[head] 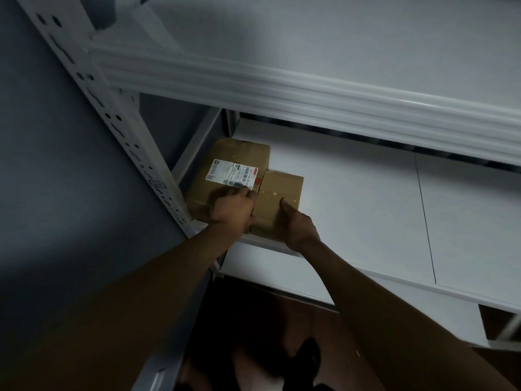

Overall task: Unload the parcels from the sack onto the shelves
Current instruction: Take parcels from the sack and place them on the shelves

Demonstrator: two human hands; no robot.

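Gripping the small box (277, 198) between them, both hands, left hand (232, 206) and right hand (296, 224), curl around it.

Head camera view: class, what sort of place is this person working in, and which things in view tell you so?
Probably a parcel storeroom or sorting depot. White metal shelving with a slotted upright fills the view, and two cardboard parcels sit on a shelf, one bearing a shipping label.

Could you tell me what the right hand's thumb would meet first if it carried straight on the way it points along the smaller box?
Likely nothing soon: the right hand thumb lies along the smaller box top, pointing toward the shelf back. Beyond looks bare, though depth is unclear.
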